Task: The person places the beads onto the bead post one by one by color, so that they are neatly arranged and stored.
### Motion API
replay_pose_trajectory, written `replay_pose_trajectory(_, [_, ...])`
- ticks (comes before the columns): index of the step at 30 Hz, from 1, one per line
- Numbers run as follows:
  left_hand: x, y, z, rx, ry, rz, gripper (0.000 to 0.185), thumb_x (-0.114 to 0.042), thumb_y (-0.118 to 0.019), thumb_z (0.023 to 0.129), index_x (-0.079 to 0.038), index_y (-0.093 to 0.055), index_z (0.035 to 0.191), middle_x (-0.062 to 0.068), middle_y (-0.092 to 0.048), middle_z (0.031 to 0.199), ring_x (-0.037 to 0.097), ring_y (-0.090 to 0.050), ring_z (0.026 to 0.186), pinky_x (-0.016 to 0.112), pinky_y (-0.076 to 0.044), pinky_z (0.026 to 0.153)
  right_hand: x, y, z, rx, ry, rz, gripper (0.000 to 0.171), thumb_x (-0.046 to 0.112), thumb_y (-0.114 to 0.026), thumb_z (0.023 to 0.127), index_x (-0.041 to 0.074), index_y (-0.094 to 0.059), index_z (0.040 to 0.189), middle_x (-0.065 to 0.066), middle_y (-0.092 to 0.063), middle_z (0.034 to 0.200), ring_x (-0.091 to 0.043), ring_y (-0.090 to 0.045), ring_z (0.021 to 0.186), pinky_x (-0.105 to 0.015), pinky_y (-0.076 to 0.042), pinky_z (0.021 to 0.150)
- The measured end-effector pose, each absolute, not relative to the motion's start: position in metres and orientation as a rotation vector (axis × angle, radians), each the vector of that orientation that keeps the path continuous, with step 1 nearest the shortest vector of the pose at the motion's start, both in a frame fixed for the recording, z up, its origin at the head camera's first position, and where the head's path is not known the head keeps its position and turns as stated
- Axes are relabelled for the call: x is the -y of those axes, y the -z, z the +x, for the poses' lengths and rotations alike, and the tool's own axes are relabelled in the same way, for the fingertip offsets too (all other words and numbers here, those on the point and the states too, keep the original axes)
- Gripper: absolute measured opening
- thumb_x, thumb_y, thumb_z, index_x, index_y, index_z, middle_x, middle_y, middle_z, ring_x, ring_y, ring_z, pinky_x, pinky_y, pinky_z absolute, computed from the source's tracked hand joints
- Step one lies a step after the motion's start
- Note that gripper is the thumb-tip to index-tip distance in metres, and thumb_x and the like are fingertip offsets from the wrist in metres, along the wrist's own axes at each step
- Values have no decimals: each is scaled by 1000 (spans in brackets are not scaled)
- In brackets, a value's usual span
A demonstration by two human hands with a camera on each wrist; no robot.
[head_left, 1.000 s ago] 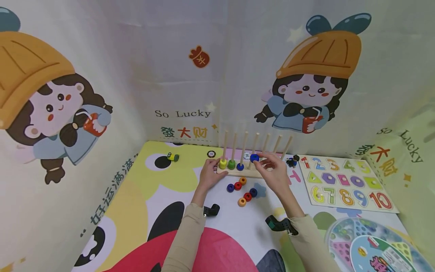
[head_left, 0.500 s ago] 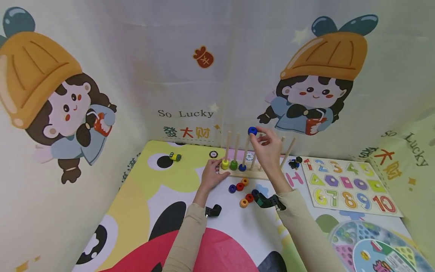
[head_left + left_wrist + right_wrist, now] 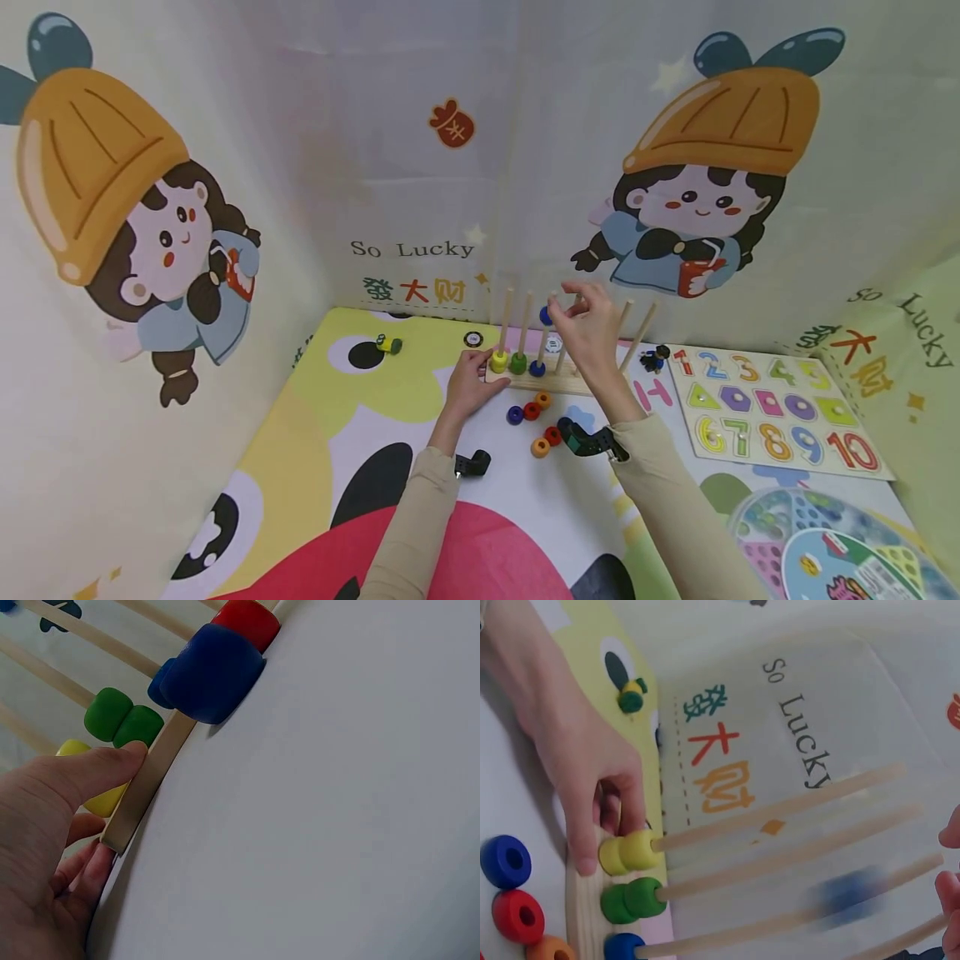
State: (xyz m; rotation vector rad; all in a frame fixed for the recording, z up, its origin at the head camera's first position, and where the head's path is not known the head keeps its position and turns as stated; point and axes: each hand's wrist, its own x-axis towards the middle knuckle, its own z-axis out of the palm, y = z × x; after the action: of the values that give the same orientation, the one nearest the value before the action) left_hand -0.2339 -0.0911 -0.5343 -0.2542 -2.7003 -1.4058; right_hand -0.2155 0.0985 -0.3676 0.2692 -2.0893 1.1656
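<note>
A wooden peg rack point(image 3: 550, 384) stands near the back wall. My left hand point(image 3: 468, 383) grips its left end, thumb on the front and fingers behind. Yellow beads point(image 3: 634, 851), green beads point(image 3: 634, 899) and a blue bead point(image 3: 622, 947) sit low on the first three pegs. Another blue bead point(image 3: 847, 897), blurred, is around the third peg, part way along it. Beside the peg tops is my right hand point(image 3: 588, 329), fingers bent and apart from that bead. In the right wrist view only its fingertips point(image 3: 949, 896) show.
Loose blue, red and orange beads point(image 3: 540, 448) lie in front of the rack. To the right are a dark figurine point(image 3: 655, 358) and a number puzzle board point(image 3: 776, 417). A round patterned box point(image 3: 847, 558) lies front right; a small green-yellow toy point(image 3: 388, 344) lies back left.
My right hand raised the blue bead from the rack's base to the third peg's top and let it go. It is now sliding down that peg. My left hand stays on the rack.
</note>
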Motion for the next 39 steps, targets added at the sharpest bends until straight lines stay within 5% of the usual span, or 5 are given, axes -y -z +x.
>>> replay_pose_trajectory(9, [90, 533, -234, 2700, 1386, -267, 68, -30, -82, 81, -3, -56, 138, 16, -51, 124, 27, -56, 108, 39, -51, 92, -117, 375, -196, 2149, -1200, 457, 16, 0, -73, 84, -3, -72, 100, -15, -69, 94, -27, -65, 73, -30, -50, 58])
replay_pose_trajectory(24, [92, 534, -233, 2692, 1403, -245, 68, -27, -83, 80, -2, -56, 138, 17, -51, 124, 29, -56, 108, 40, -51, 93, -163, 489, -155, 2559, -1396, 446, 23, 2, -76, 83, -4, -71, 104, -13, -71, 97, -25, -67, 83, -26, -54, 63])
replay_pose_trajectory(39, [89, 531, -231, 2688, 1414, -234, 67, -25, -83, 81, -3, -56, 138, 17, -51, 125, 28, -57, 107, 38, -52, 92, -178, 517, -142, 2697, -1457, 578, 31, -2, -78, 79, 1, -70, 110, -12, -70, 103, -26, -64, 90, -24, -54, 66])
